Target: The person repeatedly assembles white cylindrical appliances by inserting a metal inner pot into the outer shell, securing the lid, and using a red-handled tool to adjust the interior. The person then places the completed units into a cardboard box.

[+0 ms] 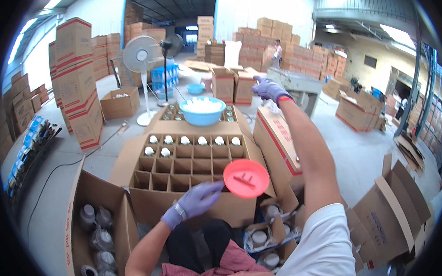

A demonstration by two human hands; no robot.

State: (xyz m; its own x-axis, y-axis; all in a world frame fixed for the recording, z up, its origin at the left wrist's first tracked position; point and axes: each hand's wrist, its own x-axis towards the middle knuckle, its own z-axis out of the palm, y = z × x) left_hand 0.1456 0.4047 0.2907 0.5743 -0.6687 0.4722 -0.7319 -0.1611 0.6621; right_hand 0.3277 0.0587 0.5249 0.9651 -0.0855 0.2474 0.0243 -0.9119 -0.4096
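My left hand [195,201], in a purple glove, has its fingers at the left rim of a shallow red plastic bowl [256,171]. The bowl tilts over the front right corner of an open cardboard carton [145,203], with a few small dark red pieces in it. Cardboard dividers split this carton into cells; white-topped items [202,140] stand in the far rows, while nearer cells look bare. My right hand [270,89], gloved too, is stretched far forward above a closed carton [279,140]. Its fingers point left and look apart, with nothing visible in them.
Behind the carton, a blue basin [201,119] of white pieces rests on another divided carton. Clear glass-like items fill an open box [74,220] at lower left; more packed boxes [261,239] lie right of my legs. A standing fan [142,55] and stacked cartons [79,79] rise left.
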